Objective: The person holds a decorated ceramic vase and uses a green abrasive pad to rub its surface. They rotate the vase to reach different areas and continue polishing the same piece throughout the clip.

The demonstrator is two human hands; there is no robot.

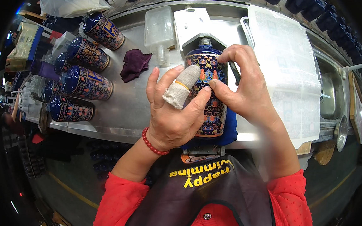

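Bottle (208, 102), dark blue with a floral pattern, lies on its side on a blue pad (231, 130) at the near edge of the metal bench (127, 105). Left of the bottle, finished bottles (87, 84) lie in a row and a maroon cloth (135, 64) sits nearby. The left hand (174, 112), one finger bandaged, wraps the bottle's body. The right hand (242, 85) pinches a thin dark tool (234, 72) against the bottle's shoulder. Judged best practice: hold the bottle still and guide the tool with light, even pressure. Right of the bottle lie a printed sheet (287, 65) and a sink (331, 93).
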